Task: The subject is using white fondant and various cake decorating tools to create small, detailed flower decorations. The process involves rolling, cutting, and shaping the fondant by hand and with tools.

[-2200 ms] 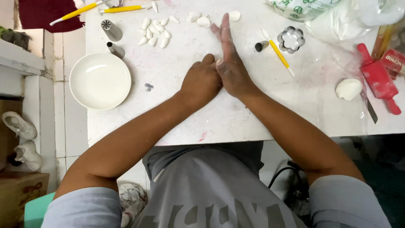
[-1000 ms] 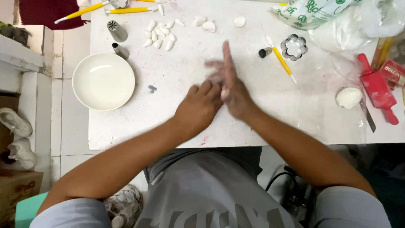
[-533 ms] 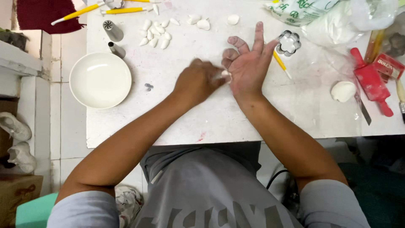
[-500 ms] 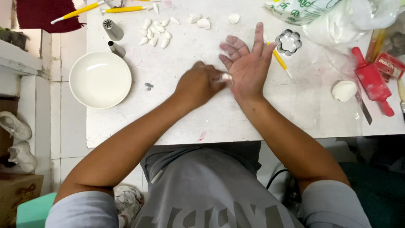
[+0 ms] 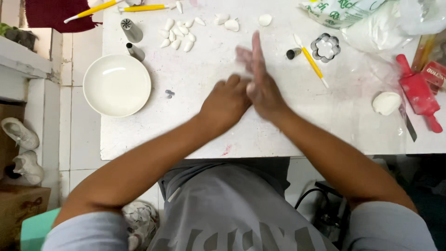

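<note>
- Left hand [image 5: 227, 100] and right hand [image 5: 261, 86] are pressed together over the white tabletop [image 5: 278, 130], palm against palm; right fingers extended upright and blurred, left hand curled against them.
- What is caught between the palms is hidden; a small piece of the white paste seems likely, but it can't be told. How far either hand is closed on it can't be told either.
- No other object is touched by either hand.
- Just right of the hands: a yellow-handled modelling tool [image 5: 310, 60] w/ a small dark cap beside it, and a metal flower-shaped cutter [image 5: 325, 47].
- Above-left: a cluster of small white teardrop-shaped paste petals [image 5: 179, 35], w/ a few larger white pieces [image 5: 225, 22] nearby.
- Further left: two metal piping nozzles [image 5: 132, 30] and a round white bowl [image 5: 116, 85], well apart from the hands.
- Far right: a white paste lump [image 5: 386, 102] lying on clear plastic film, a red plastic rolling pin [image 5: 418, 93], a bag of white powder [image 5: 371, 25].
- Risk, as judged: w/ too much pressure or heat from the palms, paste could be smeared or stuck to skin; if palms are parted carelessly, a small piece could be dropped near the table's front edge, which lies close to the wrists.
</note>
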